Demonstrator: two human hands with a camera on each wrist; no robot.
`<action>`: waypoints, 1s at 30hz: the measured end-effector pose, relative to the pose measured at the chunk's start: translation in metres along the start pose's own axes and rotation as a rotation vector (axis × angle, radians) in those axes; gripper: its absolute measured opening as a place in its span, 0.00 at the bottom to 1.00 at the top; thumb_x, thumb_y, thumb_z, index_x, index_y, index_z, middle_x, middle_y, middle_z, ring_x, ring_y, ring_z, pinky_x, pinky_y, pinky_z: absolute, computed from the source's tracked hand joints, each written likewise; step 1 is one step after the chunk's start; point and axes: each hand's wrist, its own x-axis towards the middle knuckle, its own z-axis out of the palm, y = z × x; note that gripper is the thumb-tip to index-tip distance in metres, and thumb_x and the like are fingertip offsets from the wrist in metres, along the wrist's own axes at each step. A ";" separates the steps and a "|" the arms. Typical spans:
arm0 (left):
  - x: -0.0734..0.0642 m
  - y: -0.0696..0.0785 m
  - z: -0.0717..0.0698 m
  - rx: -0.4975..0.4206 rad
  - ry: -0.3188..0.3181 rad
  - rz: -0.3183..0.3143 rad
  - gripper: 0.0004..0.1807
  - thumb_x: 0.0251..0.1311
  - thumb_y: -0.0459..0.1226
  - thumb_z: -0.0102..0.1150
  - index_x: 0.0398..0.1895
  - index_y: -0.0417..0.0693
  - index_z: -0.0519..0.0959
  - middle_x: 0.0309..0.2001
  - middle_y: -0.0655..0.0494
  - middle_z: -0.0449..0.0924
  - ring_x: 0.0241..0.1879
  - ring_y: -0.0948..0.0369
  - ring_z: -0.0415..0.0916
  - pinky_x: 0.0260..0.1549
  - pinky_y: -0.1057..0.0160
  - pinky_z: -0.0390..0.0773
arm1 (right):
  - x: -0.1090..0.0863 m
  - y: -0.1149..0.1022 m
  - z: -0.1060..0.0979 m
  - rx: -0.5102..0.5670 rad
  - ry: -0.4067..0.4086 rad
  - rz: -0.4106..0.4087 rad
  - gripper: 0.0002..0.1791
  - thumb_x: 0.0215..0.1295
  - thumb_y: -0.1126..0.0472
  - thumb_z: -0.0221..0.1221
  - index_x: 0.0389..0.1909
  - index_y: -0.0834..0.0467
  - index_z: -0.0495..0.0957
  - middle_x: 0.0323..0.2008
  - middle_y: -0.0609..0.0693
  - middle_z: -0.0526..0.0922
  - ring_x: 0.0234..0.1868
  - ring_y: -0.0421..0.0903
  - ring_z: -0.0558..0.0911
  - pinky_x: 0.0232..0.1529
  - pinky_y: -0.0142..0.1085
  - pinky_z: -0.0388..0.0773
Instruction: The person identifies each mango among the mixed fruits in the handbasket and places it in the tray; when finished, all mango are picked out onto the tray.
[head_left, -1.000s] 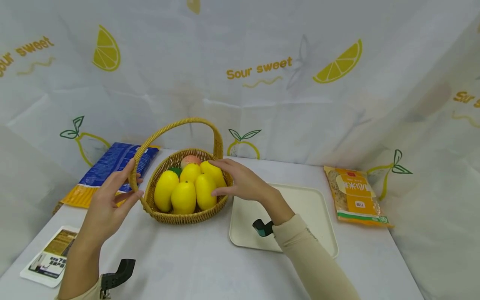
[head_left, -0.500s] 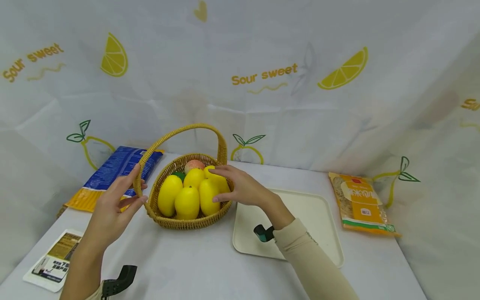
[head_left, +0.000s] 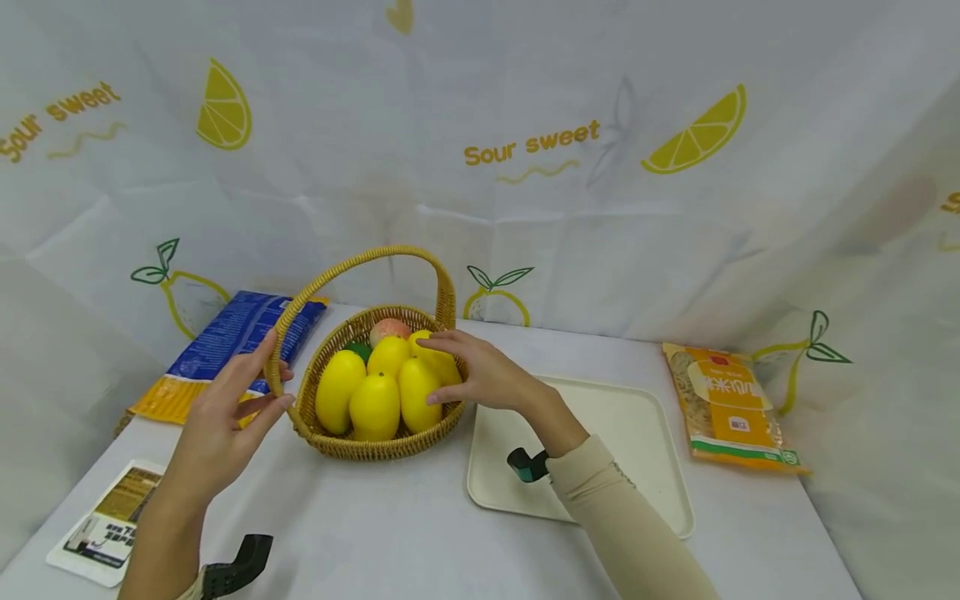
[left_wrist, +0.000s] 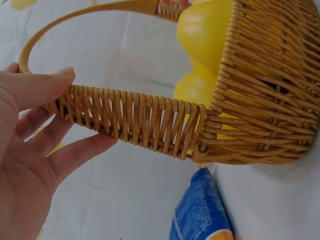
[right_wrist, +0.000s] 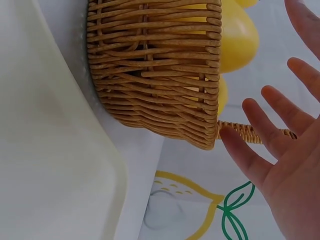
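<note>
A wicker basket (head_left: 382, 448) with a tall arched handle (head_left: 352, 265) stands on the white table, filled with several yellow mangoes (head_left: 375, 407). Behind them sit a pinkish round fruit (head_left: 390, 328) and something green (head_left: 358, 350), mostly hidden. My left hand (head_left: 221, 417) holds the handle's left side; in the left wrist view the thumb (left_wrist: 52, 85) lies on one face and the fingers on the other. My right hand (head_left: 487, 371) hovers by the basket's right rim, over the rightmost mangoes. Its fingers (right_wrist: 285, 107) are spread and grip nothing in the right wrist view.
A cream tray (head_left: 637, 450) lies right of the basket, partly under my right forearm. Farther right is an orange food packet (head_left: 731, 408). A blue and yellow bag (head_left: 225, 346) lies back left, and a white printed package (head_left: 108, 525) front left. A lemon-print curtain (head_left: 450, 192) hangs behind.
The head view has shifted a little, so the scene sits slightly lower and farther right. Both hands keep about the same places at the basket.
</note>
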 end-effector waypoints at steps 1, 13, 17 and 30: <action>-0.001 0.000 0.000 -0.001 0.000 0.000 0.53 0.51 0.13 0.64 0.80 0.51 0.60 0.50 0.44 0.77 0.54 0.85 0.68 0.46 0.91 0.71 | 0.001 0.000 0.001 0.007 -0.003 -0.001 0.43 0.60 0.46 0.72 0.75 0.50 0.67 0.76 0.53 0.66 0.79 0.55 0.64 0.78 0.55 0.65; -0.001 -0.003 0.001 0.004 0.012 0.041 0.52 0.50 0.13 0.65 0.79 0.49 0.61 0.50 0.43 0.77 0.54 0.86 0.68 0.47 0.90 0.72 | 0.008 0.003 0.012 -0.005 -0.021 -0.004 0.43 0.60 0.45 0.72 0.75 0.49 0.68 0.74 0.51 0.69 0.77 0.53 0.67 0.78 0.53 0.65; -0.001 -0.003 0.002 0.006 0.010 0.028 0.53 0.49 0.13 0.65 0.79 0.50 0.61 0.50 0.43 0.77 0.54 0.86 0.68 0.46 0.90 0.72 | 0.009 0.005 0.016 0.000 -0.030 0.004 0.43 0.60 0.45 0.71 0.75 0.48 0.67 0.74 0.50 0.69 0.76 0.51 0.68 0.78 0.51 0.65; -0.001 0.001 0.001 0.024 0.005 0.032 0.51 0.52 0.14 0.64 0.80 0.50 0.60 0.50 0.45 0.76 0.54 0.85 0.67 0.47 0.90 0.72 | 0.015 0.003 0.025 -0.036 -0.070 0.009 0.41 0.63 0.49 0.70 0.76 0.49 0.66 0.74 0.48 0.71 0.76 0.50 0.68 0.80 0.48 0.64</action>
